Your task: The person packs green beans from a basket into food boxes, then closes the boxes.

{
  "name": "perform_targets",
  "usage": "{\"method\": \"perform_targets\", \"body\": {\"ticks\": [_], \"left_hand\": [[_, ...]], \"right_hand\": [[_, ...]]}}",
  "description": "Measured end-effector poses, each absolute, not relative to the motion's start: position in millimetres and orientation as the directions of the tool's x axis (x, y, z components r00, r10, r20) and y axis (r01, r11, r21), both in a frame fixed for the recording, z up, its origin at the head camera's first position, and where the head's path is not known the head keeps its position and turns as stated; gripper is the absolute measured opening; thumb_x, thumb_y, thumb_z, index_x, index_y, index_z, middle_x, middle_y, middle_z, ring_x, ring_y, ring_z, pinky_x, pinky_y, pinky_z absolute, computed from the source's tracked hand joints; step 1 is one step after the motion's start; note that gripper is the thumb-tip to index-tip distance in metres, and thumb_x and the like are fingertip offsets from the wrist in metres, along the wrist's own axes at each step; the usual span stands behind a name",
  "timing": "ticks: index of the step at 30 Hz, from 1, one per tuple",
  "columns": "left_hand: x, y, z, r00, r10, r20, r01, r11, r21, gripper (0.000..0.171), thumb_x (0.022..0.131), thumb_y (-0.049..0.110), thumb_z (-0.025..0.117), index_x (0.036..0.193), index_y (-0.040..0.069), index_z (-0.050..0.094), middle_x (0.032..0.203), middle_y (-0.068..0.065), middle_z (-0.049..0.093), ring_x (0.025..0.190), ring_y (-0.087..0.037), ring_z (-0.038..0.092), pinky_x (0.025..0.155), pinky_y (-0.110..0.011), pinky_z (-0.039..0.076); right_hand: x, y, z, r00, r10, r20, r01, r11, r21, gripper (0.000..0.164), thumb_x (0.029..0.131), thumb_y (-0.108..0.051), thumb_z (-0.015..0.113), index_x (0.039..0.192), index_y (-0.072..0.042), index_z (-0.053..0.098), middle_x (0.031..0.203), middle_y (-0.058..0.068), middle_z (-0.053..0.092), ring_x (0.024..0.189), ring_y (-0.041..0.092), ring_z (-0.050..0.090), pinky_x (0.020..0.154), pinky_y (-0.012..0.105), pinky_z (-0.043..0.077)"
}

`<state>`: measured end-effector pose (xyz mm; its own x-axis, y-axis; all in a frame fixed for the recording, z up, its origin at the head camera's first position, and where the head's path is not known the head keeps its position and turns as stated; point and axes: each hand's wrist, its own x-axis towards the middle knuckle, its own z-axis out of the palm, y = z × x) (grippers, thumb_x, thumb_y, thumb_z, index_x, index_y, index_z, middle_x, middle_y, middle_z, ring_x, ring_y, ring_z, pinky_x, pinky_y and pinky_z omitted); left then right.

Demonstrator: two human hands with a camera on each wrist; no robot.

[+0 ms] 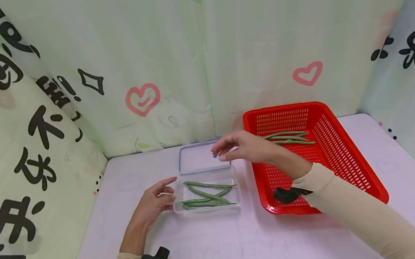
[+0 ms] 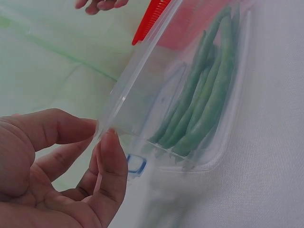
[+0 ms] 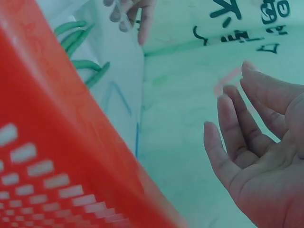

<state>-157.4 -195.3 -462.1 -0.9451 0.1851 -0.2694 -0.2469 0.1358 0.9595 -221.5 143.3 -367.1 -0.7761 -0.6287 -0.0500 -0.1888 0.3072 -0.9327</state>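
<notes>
Green beans (image 1: 211, 196) lay in a clear container (image 1: 208, 209) left of centre on the bench (image 1: 208, 252), some crossed over others; more beans (image 1: 286, 138) sat in the far left part of the red basket (image 1: 283, 109) at right. Left grip (image 1: 156, 202): thumb and finger pinched together on the container's left rim, probably so the light box wouldn't slide. Right grip (image 1: 247, 146): thumb and fingers apart, loosely bent, nothing visible in it, over the blue-edged lid (image 1: 195, 159) just far of the container. Container and basket stood apart, side by side, likely for easy reach of both; lid seemed placed behind so the container's top was clear.
</notes>
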Motion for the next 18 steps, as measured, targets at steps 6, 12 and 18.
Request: {"method": "perform_targets", "body": {"ticks": [6, 12, 18], "left_hand": [[-156, -195, -462, -0.944, 0.184, -0.273, -0.251, 0.131, 0.959, 0.059, 0.09, -0.005, 0.064, 0.147, 0.008, 0.054, 0.109, -0.01, 0.053, 0.087, -0.018, 0.058, 0.073, -0.03, 0.057], [-156, -195, -461, -0.943, 0.188, -0.274, -0.253, 0.131, 0.959, 0.061, 0.089, -0.006, 0.063, 0.148, 0.007, 0.053, 0.109, -0.01, 0.053, 0.087, -0.017, 0.058, 0.073, -0.03, 0.057], [-156, -195, -461, -0.942, 0.182, -0.282, -0.261, 0.133, 0.956, 0.06, 0.09, -0.006, 0.064, 0.147, 0.009, 0.054, 0.108, -0.009, 0.053, 0.088, -0.019, 0.057, 0.073, -0.03, 0.057]], "right_hand": [[-220, 165, -364, -0.815, -0.577, -0.052, -0.156, 0.304, -0.94, 0.03, 0.093, -0.014, 0.073, 0.123, -0.01, 0.071, 0.117, 0.007, 0.072, 0.111, 0.026, 0.068, 0.096, 0.037, 0.056], [-219, 186, -365, -0.844, -0.536, -0.035, -0.149, 0.296, -0.943, 0.03, 0.094, -0.014, 0.072, 0.124, -0.008, 0.07, 0.118, 0.01, 0.071, 0.107, 0.025, 0.069, 0.094, 0.035, 0.057], [-220, 207, -373, -0.882, -0.469, -0.055, -0.12, 0.334, -0.935, 0.031, 0.093, -0.017, 0.074, 0.123, -0.009, 0.07, 0.12, 0.016, 0.069, 0.107, 0.026, 0.069, 0.095, 0.039, 0.057]]}}
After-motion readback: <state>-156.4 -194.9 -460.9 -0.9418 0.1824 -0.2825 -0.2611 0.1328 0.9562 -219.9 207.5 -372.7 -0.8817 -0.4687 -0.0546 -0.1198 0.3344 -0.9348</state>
